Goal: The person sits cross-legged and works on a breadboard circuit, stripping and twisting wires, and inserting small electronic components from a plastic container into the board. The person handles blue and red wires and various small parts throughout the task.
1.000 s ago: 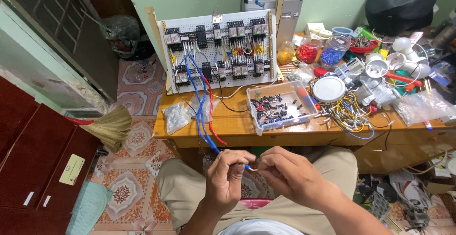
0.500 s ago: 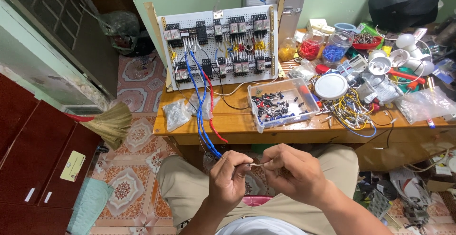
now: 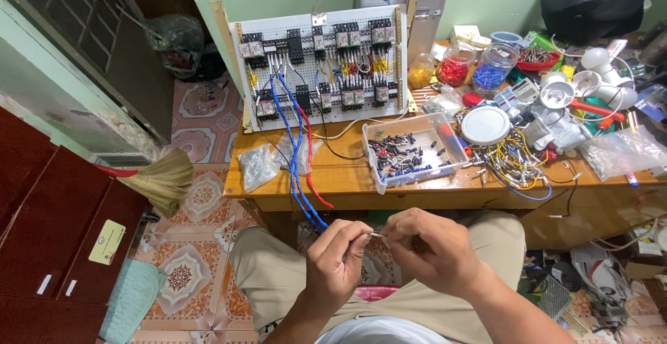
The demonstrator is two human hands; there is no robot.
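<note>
Blue wires (image 3: 300, 177) hang from the white panel (image 3: 323, 62) that leans upright at the back of the table (image 3: 347, 181), drop over the front edge beside a red wire (image 3: 311, 170), and run down to the left hand (image 3: 338, 260). That hand has thumb and forefinger pressed together on a wire end, whose small metal tip (image 3: 376, 234) pokes out between the two hands. The right hand (image 3: 431, 250) is curled, its fingertips closed on the same tip from the other side (whether it also grips a tool cannot be told). Both hands are held over the lap, below the table edge. On the table, just right of the panel's foot, sits a clear tray (image 3: 410, 153) of small black, red and blue parts. A white lid (image 3: 485, 125) lies further right, next to a tangle of yellow wires (image 3: 517, 163). Behind them stand a jar of red bits (image 3: 455, 66) and a jar of blue bits (image 3: 495, 67). A plastic bag (image 3: 258, 167) lies at the table's left end. A broom (image 3: 163, 181) rests on the tiled floor to the left.
</note>
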